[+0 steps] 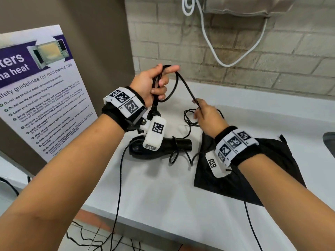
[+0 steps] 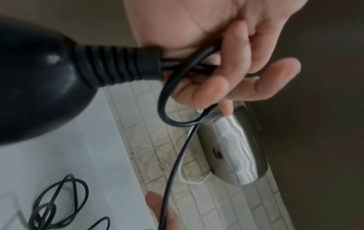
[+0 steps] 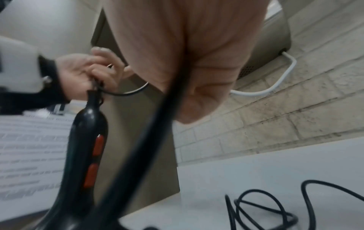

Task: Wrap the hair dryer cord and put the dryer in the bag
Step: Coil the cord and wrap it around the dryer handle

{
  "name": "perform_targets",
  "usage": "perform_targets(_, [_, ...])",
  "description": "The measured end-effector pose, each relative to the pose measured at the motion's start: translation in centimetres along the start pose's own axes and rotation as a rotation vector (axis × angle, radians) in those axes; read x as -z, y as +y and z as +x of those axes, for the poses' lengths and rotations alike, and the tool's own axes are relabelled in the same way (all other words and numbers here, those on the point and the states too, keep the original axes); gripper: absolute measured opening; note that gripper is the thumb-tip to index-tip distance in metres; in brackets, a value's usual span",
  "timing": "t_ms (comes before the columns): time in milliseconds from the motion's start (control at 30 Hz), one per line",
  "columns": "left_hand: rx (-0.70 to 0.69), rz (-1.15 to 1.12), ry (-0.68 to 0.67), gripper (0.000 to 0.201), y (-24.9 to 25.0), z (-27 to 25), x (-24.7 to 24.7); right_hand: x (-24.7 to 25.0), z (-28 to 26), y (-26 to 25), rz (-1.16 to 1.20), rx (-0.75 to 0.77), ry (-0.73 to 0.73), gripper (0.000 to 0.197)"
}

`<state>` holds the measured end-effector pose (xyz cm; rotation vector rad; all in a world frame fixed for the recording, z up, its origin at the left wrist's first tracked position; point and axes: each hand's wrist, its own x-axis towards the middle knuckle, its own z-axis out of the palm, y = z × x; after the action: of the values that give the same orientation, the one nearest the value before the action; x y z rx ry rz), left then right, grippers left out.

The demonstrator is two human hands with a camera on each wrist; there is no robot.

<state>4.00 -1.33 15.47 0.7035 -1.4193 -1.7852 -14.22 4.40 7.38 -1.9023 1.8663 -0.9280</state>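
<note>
The hair dryer hangs over the counter, handle up. Above it, the left hand holds loops of the cord. To the dryer's right, the right hand pinches the cord, with loose coils on the counter between. The bag lies flat further right. A poster stands to the dryer's left; a brick wall rises behind it.

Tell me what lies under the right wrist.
The black bag lies flat on the white counter, directly beneath the right hand and wrist. The forearm covers part of the bag, so anything on that part is hidden.
</note>
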Motion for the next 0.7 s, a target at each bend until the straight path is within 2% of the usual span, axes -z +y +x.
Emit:
perform_targets(67, [-0.001, 0.006, 0.025, 0.045, 0.1, 0.0, 0.2, -0.9, -1.0, 0.0, -0.012, -0.025, -0.047, 0.041])
perform_targets(200, [-0.020, -0.006, 0.105, 0.044, 0.0, 0.1, -0.2, -2.2, -2.2, 0.3, 0.320, -0.126, 0.037, 0.028])
perform_targets(267, [-0.028, -0.033, 0.107, 0.045, -0.1, 0.1, -0.2, -2.4, -2.6, 0.5, 0.334, -0.092, 0.021, 0.029])
perform_targets(333, [-0.037, -0.045, 0.093, 0.046, -0.1, 0.2, -0.1, -2.4, -2.9, 0.7, 0.165, 0.023, -0.015, 0.039])
perform_targets(533, [-0.066, 0.019, 0.082, 0.045, -0.4, 0.4, -0.6, -1.6, -3.0, -0.7, -0.631, 0.342, -0.134, 0.059])
perform_targets(600, [-0.064, 0.078, 0.099, 0.046, -0.8, 0.6, -0.8, -0.9, -2.8, -1.6, -0.747, 0.484, -0.057, 0.055])
perform_targets(700, [-0.076, 0.213, 0.118, 0.047, -1.0, 0.6, -1.4, 0.5, -2.0, -2.7, -0.718, 0.668, 0.162, 0.033])
